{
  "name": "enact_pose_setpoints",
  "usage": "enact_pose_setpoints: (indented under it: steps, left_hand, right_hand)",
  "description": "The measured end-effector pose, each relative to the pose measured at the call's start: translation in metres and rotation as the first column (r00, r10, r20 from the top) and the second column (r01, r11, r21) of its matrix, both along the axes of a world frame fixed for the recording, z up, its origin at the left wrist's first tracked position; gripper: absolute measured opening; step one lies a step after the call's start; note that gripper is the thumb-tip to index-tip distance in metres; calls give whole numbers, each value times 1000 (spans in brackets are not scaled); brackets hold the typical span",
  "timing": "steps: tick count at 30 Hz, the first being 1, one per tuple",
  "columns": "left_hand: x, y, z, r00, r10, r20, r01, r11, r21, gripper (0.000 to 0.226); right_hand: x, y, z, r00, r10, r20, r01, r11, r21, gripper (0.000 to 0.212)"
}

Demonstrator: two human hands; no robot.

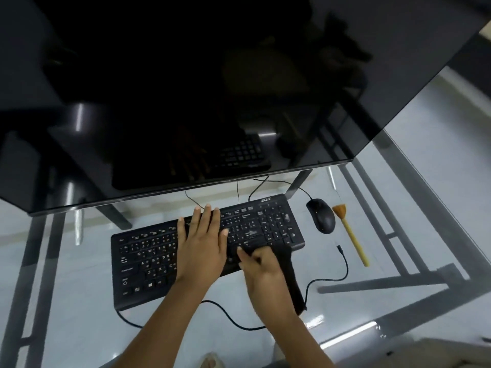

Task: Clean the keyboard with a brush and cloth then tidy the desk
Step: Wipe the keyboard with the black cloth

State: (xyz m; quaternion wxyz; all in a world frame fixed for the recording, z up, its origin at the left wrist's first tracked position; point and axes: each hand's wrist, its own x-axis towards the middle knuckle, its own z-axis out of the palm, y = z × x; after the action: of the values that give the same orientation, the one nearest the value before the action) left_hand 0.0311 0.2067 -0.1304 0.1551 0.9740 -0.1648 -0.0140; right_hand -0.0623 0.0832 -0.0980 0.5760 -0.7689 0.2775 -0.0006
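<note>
Dark cloth (291, 277), a long black strip of fabric, is gripped in the right hand (261, 272), whose fingers curl around its upper end and press it onto the lower right part of the black Acer keyboard (148, 264), just below the number pad; the rest of the cloth trails off the keyboard's near edge onto the glass. The left hand (200, 243) lies flat and spread wide on the middle of the keyboard, palm down, fingertips reaching the top rows, holding nothing. The keyboard sits at an angle on the clear glass desk (79, 301), its black cable (231, 318) looping across the glass towards the person. Right of the keyboard rests a black wired mouse (320, 215), and just beyond it lies a brush with a yellow wooden handle and orange bristles (350, 235), untouched. A large dark monitor screen (186, 88) hangs over the far side of the desk.
</note>
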Motion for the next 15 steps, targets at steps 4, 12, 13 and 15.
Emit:
enact_pose_setpoints:
  steps: [4, 12, 13, 15]
  left_hand:
    - [-3, 6, -4, 999, -32, 20, 32, 999, 7, 56]
    - [-4, 5, -5, 999, -23, 46, 21, 999, 47, 54]
    - [-4, 5, -6, 998, -28, 49, 26, 999, 42, 54]
    - [-4, 6, -5, 998, -37, 53, 35, 999, 35, 54]
  right_hand:
    - [1, -54, 5, 995, -101, -18, 86, 920, -382, 23]
    - [4, -4, -13, 975, 223, -12, -213, 909, -357, 51]
    - [3, -5, -14, 979, 203, -13, -195, 920, -339, 60]
    - [4, -29, -14, 997, 83, 1, -78, 937, -340, 52]
